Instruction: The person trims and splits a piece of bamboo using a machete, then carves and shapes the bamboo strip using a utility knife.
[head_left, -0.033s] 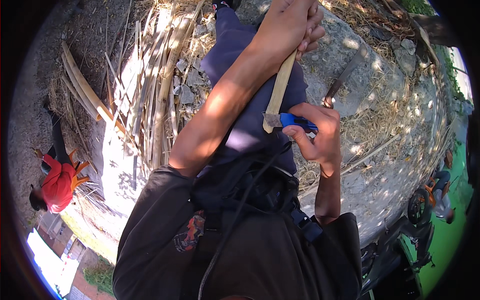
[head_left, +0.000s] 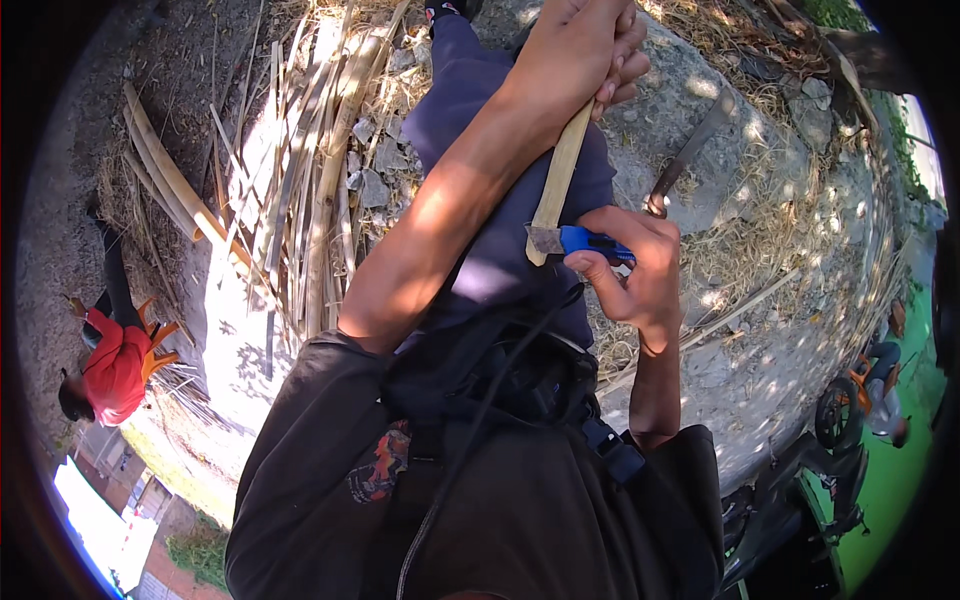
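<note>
My left hand [head_left: 578,55] is stretched far forward, its fingers closed around the upper end of a pale, flat bamboo strip [head_left: 563,175]. The strip slants down over my dark trousers toward my body. My right hand [head_left: 640,262] grips a blue utility knife [head_left: 592,242], thumb along its near side. The knife's short, wide blade lies across the strip near its lower end and touches it. Beyond my right hand, a machete [head_left: 688,155] with a dark blade rests on the pale stony ground.
Split bamboo pieces [head_left: 325,170] lie heaped to the left among grey stones [head_left: 375,188]. Dry straw [head_left: 750,225] covers ground at right. A person in red [head_left: 118,370] sits on an orange chair at far left; another person [head_left: 885,400] and a motorcycle [head_left: 838,412] are at far right.
</note>
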